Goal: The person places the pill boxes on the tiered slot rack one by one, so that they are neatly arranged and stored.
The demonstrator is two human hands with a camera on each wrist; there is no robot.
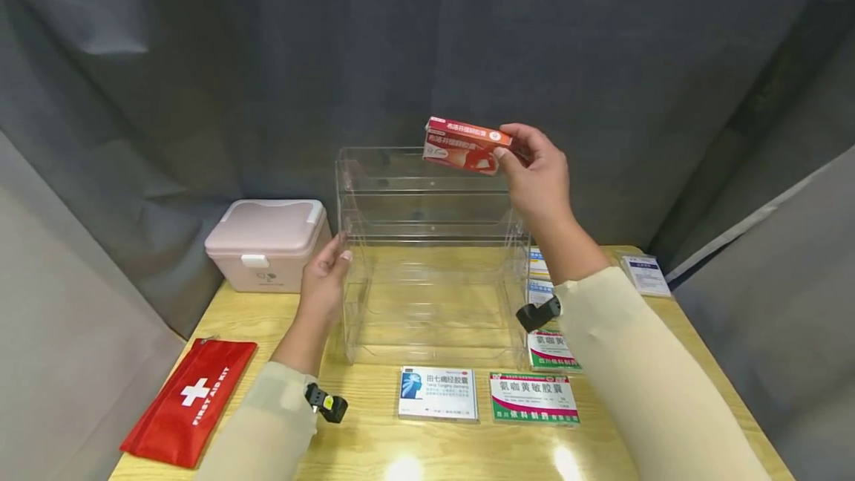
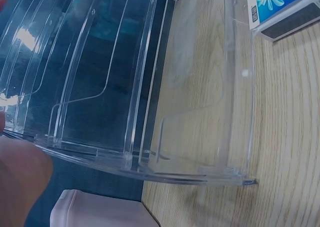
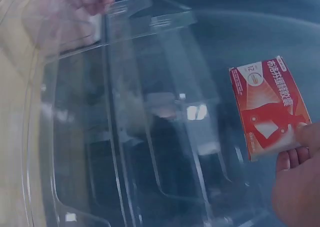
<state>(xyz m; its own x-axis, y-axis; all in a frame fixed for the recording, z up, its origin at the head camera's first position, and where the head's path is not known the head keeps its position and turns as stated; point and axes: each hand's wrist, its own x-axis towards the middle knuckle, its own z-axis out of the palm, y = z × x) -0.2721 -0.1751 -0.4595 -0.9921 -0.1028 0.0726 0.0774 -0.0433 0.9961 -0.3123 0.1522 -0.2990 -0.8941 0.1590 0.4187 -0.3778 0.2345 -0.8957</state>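
My right hand [image 1: 542, 178] pinches a red and orange medicine box [image 1: 459, 147] by one end, thumb on its front, above the top tier of a clear plastic tiered rack [image 1: 434, 231]. The right wrist view shows the box [image 3: 270, 107] tilted, its printed face towards the camera. At the rack's left side, my left hand [image 1: 323, 277] grips the edge of the side panel between thumb and fingers. Only part of that hand [image 2: 22, 174] shows in the left wrist view, beside the clear side panel [image 2: 115, 167]. Through the rack's tiers the table and curtain are visible.
A blue-white medicine box [image 1: 438, 394] and a green-white one [image 1: 536, 398] lie before the rack. More boxes [image 1: 553, 351] lie along its right side, and another [image 1: 646, 275] farther right. A pink lidded case [image 1: 267, 243] and red first aid pouch [image 1: 190, 401] occupy the left.
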